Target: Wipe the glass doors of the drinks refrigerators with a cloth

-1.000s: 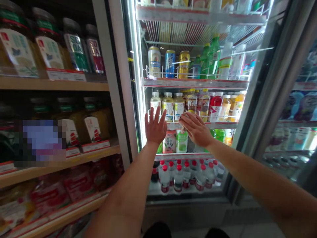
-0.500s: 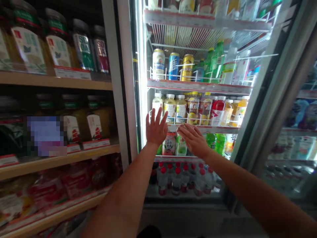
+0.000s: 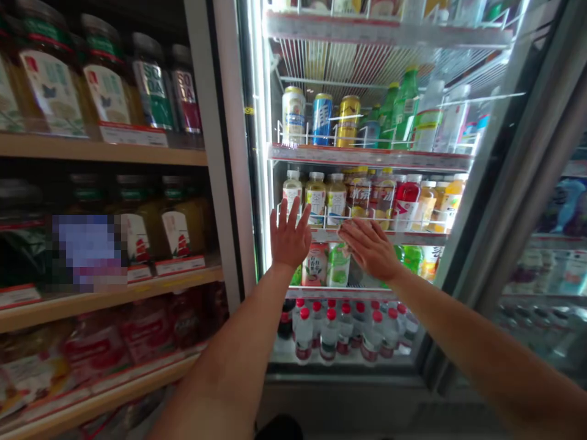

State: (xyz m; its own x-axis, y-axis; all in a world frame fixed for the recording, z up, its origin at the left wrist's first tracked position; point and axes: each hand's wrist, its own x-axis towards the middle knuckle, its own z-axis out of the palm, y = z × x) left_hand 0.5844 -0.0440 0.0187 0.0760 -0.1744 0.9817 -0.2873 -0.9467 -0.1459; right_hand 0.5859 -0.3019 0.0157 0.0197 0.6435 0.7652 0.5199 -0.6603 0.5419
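Note:
I face an open drinks fridge. My left hand [image 3: 290, 237] is raised with fingers spread, palm toward the shelves, in front of pale yellow-capped bottles [image 3: 315, 197]. My right hand [image 3: 370, 247] reaches in flat, fingers together and stretched out, at the front rail of the middle shelf [image 3: 413, 237]. Just below the hands stand a pink-labelled carton [image 3: 315, 266] and a green-labelled carton [image 3: 339, 266]. Neither hand holds anything.
Cans [image 3: 321, 117] and green bottles [image 3: 398, 110] fill the shelf above. Red-capped water bottles [image 3: 339, 330] stand at the bottom. The glass fridge door [image 3: 518, 159] hangs open at right. Wooden shelves [image 3: 105, 153] with jars and bottles stand at left.
My right hand dropped slightly, then rose back to the middle shelf rail. The left hand stayed almost still. The view shifted a little.

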